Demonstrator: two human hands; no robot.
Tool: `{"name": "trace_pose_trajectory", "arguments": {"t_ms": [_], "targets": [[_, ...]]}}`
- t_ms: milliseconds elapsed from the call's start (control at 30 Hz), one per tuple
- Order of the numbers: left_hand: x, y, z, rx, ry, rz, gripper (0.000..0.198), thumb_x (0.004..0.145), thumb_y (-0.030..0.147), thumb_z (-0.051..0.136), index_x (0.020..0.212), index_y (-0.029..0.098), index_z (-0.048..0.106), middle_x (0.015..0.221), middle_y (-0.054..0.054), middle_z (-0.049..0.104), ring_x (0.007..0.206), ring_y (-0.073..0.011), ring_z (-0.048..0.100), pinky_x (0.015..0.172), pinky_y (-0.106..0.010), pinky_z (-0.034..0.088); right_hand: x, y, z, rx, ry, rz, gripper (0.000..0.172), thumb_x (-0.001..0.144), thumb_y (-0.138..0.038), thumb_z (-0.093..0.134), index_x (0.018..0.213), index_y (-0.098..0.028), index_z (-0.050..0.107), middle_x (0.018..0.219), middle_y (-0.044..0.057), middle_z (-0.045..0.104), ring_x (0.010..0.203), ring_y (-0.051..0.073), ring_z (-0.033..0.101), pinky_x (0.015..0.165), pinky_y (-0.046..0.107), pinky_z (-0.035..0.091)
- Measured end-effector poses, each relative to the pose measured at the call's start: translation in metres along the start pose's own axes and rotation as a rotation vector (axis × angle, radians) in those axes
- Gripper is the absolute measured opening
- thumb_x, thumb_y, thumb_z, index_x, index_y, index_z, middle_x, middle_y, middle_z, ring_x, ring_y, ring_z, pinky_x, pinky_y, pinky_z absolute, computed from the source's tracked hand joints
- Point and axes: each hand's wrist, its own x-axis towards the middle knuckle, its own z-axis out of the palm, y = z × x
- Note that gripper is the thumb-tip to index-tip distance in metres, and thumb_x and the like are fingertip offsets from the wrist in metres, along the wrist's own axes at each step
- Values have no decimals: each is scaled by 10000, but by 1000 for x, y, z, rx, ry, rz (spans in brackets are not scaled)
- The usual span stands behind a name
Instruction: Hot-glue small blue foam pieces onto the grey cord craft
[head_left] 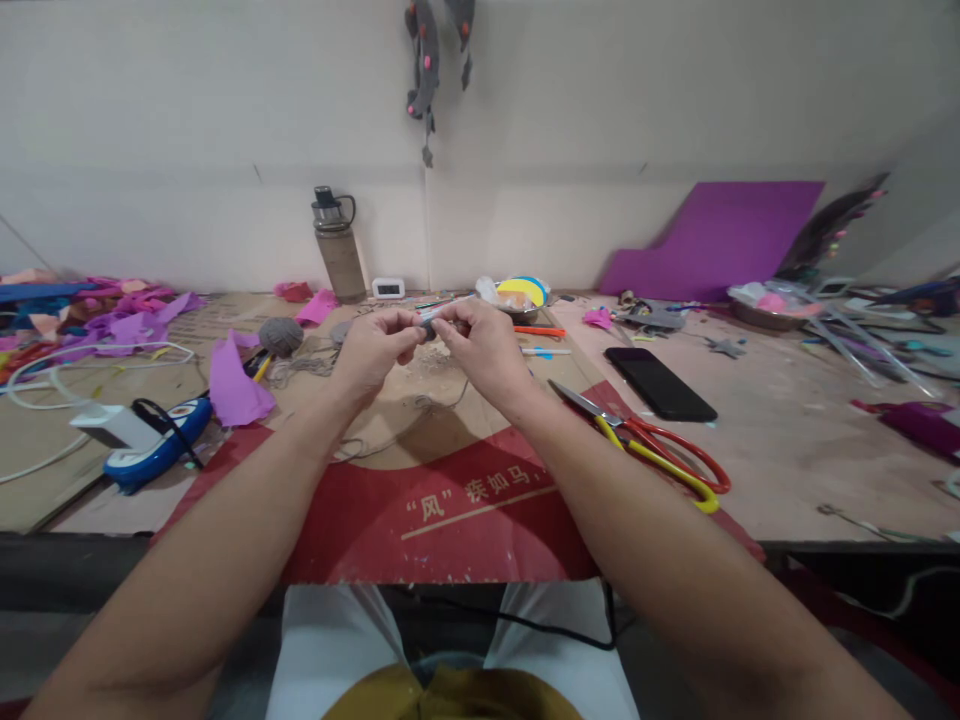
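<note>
My left hand [377, 350] and my right hand [484, 345] meet above the cardboard sheet, fingertips pinched together. Between them is a small dark grey piece [429, 328], mostly covered by the fingers; its exact kind is hard to make out. Both hands grip it. Grey yarn [390, 440] trails in loops over the cardboard below them. To the left of my left hand sits a grey yarn ball [280, 337], with loose strands next to it. Open-bladed scissors [637, 435] with red and yellow handles lie beside my right forearm.
A black phone [660, 383] lies right of the scissors. Left are a blue power strip [176, 440] with a white plug and purple felt scraps [236, 385]. A bottle [337, 245], a small white clock [388, 288] and a purple sheet [720, 240] stand by the wall.
</note>
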Motion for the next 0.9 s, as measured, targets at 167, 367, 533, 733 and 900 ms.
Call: {"name": "trace_pose_trajectory", "arguments": {"t_ms": [167,367,533,733,900], "targets": [[1,7,-4,35,-71,-90,99,657,225,676,717,148,695,549,17,552,485,-69,421,486,-224,310,2,2,-4,22,-32,74,152,821,-226,551,687,-169,597,680,-4,554,637,113,444,621,258,334],[3,8,-10,62,-65,-136,149,657,269,687,743,150,713,589,-2,590,516,-80,467,509,-226,340,1,2,-6,-24,-61,93,139,806,-227,546,697,-170,610,663,-1,560,638,120,450,630,261,338],[2,6,-9,210,-80,-50,131,659,251,672,742,152,694,581,19,567,528,-78,447,526,-228,332,-2,1,-5,-74,-88,61,117,802,-209,554,729,-165,634,674,3,570,642,120,458,646,263,349],[-1,9,-6,433,-79,45,102,670,243,629,658,145,657,578,15,562,551,-90,446,542,-238,318,-4,0,-1,-164,-117,-20,111,814,-210,566,767,-160,654,764,36,616,700,137,498,691,278,376],[-1,8,-7,545,-88,70,79,663,210,607,620,158,647,549,18,536,544,-99,437,520,-238,302,-5,0,1,-216,-157,-34,97,810,-188,575,774,-164,662,803,48,640,740,149,521,708,285,388]]}}
